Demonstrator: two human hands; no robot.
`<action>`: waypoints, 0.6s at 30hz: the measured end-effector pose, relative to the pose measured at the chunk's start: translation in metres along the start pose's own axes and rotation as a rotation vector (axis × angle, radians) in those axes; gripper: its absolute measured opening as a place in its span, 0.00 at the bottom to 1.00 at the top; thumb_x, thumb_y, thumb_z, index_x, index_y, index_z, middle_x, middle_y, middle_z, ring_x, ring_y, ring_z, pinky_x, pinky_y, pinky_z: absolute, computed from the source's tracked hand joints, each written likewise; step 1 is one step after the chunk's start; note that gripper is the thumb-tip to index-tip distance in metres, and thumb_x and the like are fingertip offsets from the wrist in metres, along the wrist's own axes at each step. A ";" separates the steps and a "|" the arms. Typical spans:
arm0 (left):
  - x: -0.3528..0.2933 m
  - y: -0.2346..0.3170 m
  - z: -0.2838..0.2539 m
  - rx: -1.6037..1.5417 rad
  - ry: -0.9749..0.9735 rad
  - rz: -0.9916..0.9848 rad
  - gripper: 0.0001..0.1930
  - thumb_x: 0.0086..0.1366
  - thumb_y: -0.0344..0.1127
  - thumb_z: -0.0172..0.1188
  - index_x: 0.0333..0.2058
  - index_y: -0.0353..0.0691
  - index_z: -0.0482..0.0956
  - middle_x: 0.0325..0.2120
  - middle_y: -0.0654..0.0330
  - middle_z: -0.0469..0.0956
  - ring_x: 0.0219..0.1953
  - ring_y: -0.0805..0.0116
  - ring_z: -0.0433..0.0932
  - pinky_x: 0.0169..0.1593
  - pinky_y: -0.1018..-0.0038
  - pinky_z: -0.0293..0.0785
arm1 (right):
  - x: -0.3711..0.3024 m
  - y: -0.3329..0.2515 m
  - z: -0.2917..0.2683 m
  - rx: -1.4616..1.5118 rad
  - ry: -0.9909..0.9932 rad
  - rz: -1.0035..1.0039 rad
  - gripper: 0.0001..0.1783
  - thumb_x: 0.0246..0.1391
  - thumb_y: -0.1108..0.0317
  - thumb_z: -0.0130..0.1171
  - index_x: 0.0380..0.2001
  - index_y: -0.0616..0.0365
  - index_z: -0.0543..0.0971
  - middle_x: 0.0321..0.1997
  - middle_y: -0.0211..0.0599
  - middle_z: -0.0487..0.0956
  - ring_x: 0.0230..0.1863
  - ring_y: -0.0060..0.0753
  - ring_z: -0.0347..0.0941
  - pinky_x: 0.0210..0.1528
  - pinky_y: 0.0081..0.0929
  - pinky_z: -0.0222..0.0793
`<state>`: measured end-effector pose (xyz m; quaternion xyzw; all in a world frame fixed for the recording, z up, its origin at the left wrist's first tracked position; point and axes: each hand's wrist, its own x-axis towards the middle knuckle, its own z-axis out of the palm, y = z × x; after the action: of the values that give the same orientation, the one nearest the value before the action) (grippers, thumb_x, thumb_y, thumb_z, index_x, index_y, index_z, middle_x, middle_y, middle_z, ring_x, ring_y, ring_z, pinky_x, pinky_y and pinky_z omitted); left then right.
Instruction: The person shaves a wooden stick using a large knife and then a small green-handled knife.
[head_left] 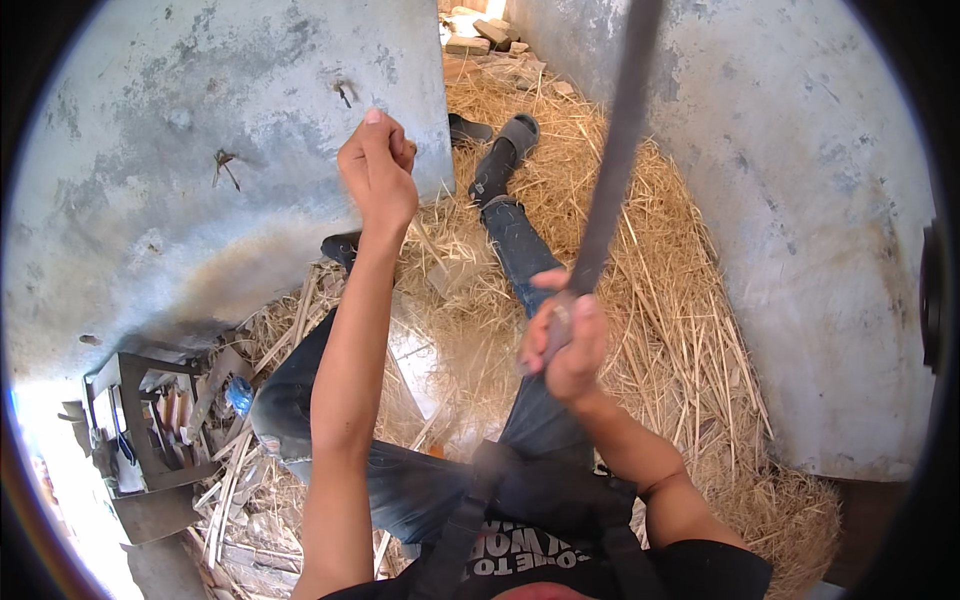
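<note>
My right hand (570,345) is wrapped round the handle end of a long knife (612,160). Its dark, narrow blade rises past the top edge of the picture and is smeared by motion. On the left, my left hand (380,165) is raised in front of the pale wall, with its fingers curled in and the thumb on top. What it holds, if anything, is hidden. A blurred pale strip (430,245) shows just below the left wrist, and I cannot tell whether the hand touches it. My legs in jeans (525,260) are spread over the straw-like shavings.
Shavings (660,300) cover the floor between two weathered walls, the left wall (240,90) and right wall (810,250). A dark frame or stand (150,430) with strips beside it is at lower left, near a blue plastic scrap (239,395). Wood blocks (485,38) lie at the far end.
</note>
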<state>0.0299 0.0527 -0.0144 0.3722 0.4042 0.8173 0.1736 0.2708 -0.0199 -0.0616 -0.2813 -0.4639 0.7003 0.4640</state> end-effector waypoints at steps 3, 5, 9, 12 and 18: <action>0.006 -0.003 0.004 0.035 0.002 0.041 0.25 0.76 0.45 0.47 0.18 0.42 0.60 0.14 0.69 0.55 0.16 0.82 0.50 0.20 0.77 0.46 | -0.019 0.068 -0.012 -0.196 -0.096 0.374 0.29 0.69 0.41 0.40 0.31 0.59 0.72 0.16 0.28 0.65 0.11 0.20 0.61 0.12 0.22 0.59; 0.010 -0.013 0.000 0.153 0.013 0.144 0.24 0.76 0.45 0.47 0.19 0.42 0.60 0.15 0.70 0.56 0.16 0.82 0.50 0.20 0.78 0.46 | -0.019 0.118 -0.034 -0.228 -0.082 0.664 0.32 0.68 0.38 0.40 0.30 0.59 0.70 0.16 0.27 0.64 0.10 0.21 0.60 0.12 0.23 0.60; 0.017 -0.009 -0.023 -0.045 0.013 0.053 0.25 0.77 0.47 0.47 0.20 0.42 0.62 0.15 0.71 0.56 0.17 0.82 0.52 0.20 0.78 0.47 | 0.023 0.079 -0.033 -0.107 0.081 0.807 0.33 0.66 0.34 0.42 0.28 0.56 0.68 0.16 0.28 0.65 0.11 0.23 0.61 0.14 0.26 0.62; 0.020 -0.012 -0.021 0.012 0.048 0.074 0.25 0.77 0.49 0.47 0.20 0.42 0.63 0.15 0.71 0.56 0.17 0.82 0.53 0.21 0.79 0.48 | 0.040 0.035 -0.015 0.075 0.060 0.368 0.33 0.66 0.33 0.39 0.31 0.56 0.67 0.17 0.29 0.65 0.11 0.23 0.61 0.14 0.25 0.62; 0.023 -0.025 -0.005 0.158 0.106 0.154 0.26 0.76 0.52 0.48 0.21 0.41 0.63 0.15 0.72 0.58 0.18 0.82 0.54 0.21 0.78 0.49 | 0.024 0.049 0.012 0.107 0.020 -0.235 0.33 0.68 0.35 0.30 0.29 0.54 0.65 0.15 0.29 0.63 0.11 0.23 0.60 0.16 0.24 0.63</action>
<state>0.0100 0.0789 -0.0255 0.3709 0.4461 0.8124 0.0588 0.2323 -0.0095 -0.1010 -0.2068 -0.4510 0.6619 0.5619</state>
